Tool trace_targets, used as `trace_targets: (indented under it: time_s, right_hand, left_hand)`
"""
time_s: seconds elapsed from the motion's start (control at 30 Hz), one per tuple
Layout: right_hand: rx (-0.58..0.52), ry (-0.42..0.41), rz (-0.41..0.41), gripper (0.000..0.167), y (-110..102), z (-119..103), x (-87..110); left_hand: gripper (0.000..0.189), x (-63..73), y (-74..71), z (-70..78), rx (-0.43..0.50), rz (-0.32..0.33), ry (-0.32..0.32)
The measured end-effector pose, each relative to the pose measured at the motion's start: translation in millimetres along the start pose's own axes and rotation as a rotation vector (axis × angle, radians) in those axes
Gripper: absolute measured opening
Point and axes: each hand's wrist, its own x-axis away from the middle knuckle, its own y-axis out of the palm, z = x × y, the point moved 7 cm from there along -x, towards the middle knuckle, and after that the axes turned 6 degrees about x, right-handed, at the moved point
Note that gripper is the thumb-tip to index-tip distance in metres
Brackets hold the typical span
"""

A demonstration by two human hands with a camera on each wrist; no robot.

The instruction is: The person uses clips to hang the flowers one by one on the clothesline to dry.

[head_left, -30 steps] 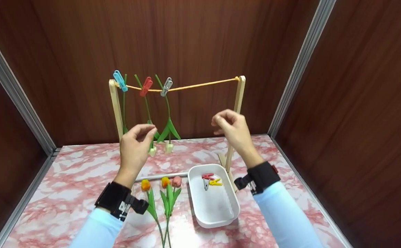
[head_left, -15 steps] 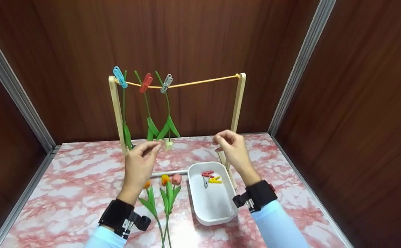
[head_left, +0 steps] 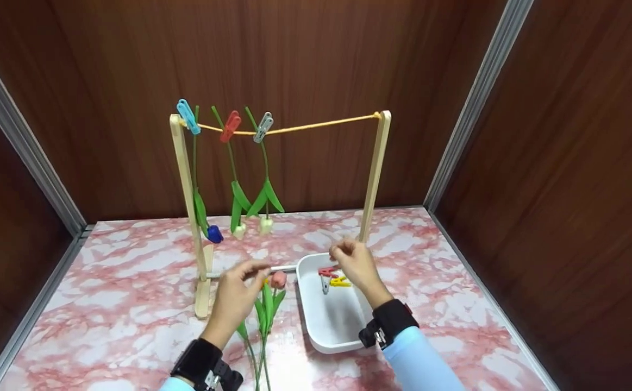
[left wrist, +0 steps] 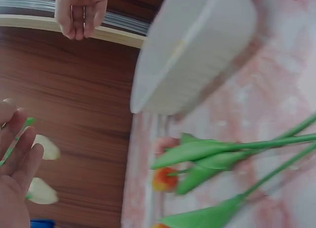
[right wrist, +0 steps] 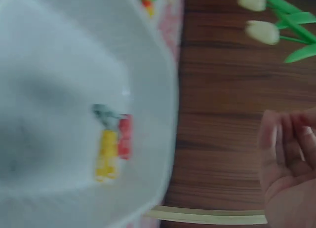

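My left hand (head_left: pixel 235 296) hovers over the lying tulips, fingers loosely bent and holding nothing. Beneath it are a pink tulip (head_left: pixel 279 279) and an orange-yellow tulip (left wrist: pixel 164 179); another orange bloom is mostly hidden by the hand. Above the far right part of a white tray (head_left: pixel 333 346) is my right hand (head_left: pixel 356 266), also holding nothing, its fingers loosely curled. Inside the tray lie a red clothespin (head_left: pixel 327 271), a grey clothespin (head_left: pixel 325 285) and a yellow clothespin (head_left: pixel 339 282).
Behind, a yellow cord (head_left: pixel 316 126) spans two wooden posts (head_left: pixel 376 168). Blue (head_left: pixel 188 116), red (head_left: pixel 230 126) and grey clothespins (head_left: pixel 263 127) hold a blue tulip (head_left: pixel 215 234) and two white tulips (head_left: pixel 266 226) upside down. A white rod (head_left: pixel 283 268) runs low behind the tray.
Both hands have come down from in front of the cord, the left toward the lying tulips, the right toward the tray. The hanging tulips and clothespins stay in place.
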Motion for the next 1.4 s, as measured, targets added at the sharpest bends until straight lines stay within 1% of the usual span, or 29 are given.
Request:
trace_targets:
  time_s: [0.13,0.2,0.23,0.27,0.3,0.37,0.43,0.47,0.53,0.6,0.7,0.8,0.93,1.03,1.1,1.17,1.2,1.27,1.33,1.4]
  right_hand:
    - [0.143,0.033,-0.055,0.012,14.7,22.7,0.6]
    - [0.227,0.02,-0.093,0.01,23.0,29.3,1.9]
    - [0.282,-0.005,-0.113,0.008,27.5,30.8,2.7]
    - [0.341,-0.025,-0.139,0.006,32.1,32.1,3.9]
    - [0.39,-0.028,-0.172,0.006,37.1,33.9,5.5]
    - [0.515,-0.034,-0.222,0.009,45.8,37.8,8.6]
    - [0.619,-0.017,-0.265,0.016,53.1,41.7,12.2]
    - [0.663,0.005,-0.283,0.019,56.2,44.2,14.1]
    - [0.744,0.023,-0.287,0.022,60.6,47.3,17.2]
    - [0.797,0.023,-0.285,0.022,64.4,49.4,19.4]
    - [0.833,0.025,-0.301,0.014,68.4,51.2,21.2]
    - [0.837,0.015,-0.35,0.009,70.0,51.0,21.7]
    - [0.808,-0.061,-0.431,0.019,69.8,45.2,23.3]
    - [0.769,-0.116,-0.471,0.016,70.0,40.8,24.1]
    - [0.746,-0.115,-0.475,0.011,69.6,39.6,22.8]
    - [0.733,-0.115,-0.45,0.005,67.7,38.6,20.5]
    - [0.73,-0.119,-0.442,0.007,67.3,38.0,19.7]
    - [0.732,-0.103,-0.451,0.017,67.3,38.7,19.2]
    - [0.756,-0.101,-0.498,0.029,69.7,39.6,20.8]
    - [0.787,-0.1,-0.557,0.032,72.7,41.1,23.5]
  left_hand:
    - [0.014,9.3,8.4,-13.9,-0.006,-0.042,-0.013]
    - [0.015,12.5,11.2,-20.9,-0.006,-0.057,-0.029]
    - [0.016,14.1,12.5,-24.0,-0.01,-0.062,-0.04]
    - [0.017,15.6,13.5,-26.9,-0.017,-0.066,-0.05]
    - [0.018,17.3,14.6,-30.1,-0.022,-0.071,-0.06]
    - [0.02,20.6,16.7,-35.0,-0.031,-0.079,-0.074]
    - [0.021,24.0,18.0,-38.1,-0.043,-0.091,-0.08]
    - [0.021,25.4,18.3,-38.9,-0.047,-0.097,-0.074]
    - [0.021,28.6,18.3,-41.2,-0.044,-0.108,-0.071]
    - [0.021,32.3,16.7,-43.5,-0.037,-0.114,-0.076]
    - [0.021,36.9,12.5,-48.0,-0.021,-0.116,-0.098]
    - [0.021,39.3,9.2,-51.2,-0.009,-0.123,-0.125]
    - [0.021,40.7,10.0,-51.7,-0.005,-0.144,-0.145]
    - [0.021,41.6,12.0,-49.8,0.001,-0.147,-0.141]
    - [0.02,41.9,13.2,-48.6,0.007,-0.146,-0.139]
    - [0.021,41.9,15.7,-47.3,0.007,-0.152,-0.136]
    - [0.021,42.1,17.1,-47.1,0.007,-0.158,-0.139]
    - [0.021,42.3,20.2,-46.5,0.009,-0.171,-0.144]
    - [0.022,42.5,23.2,-45.3,0.012,-0.184,-0.142]
    - [0.022,42.8,25.4,-44.4,0.011,-0.191,-0.141]
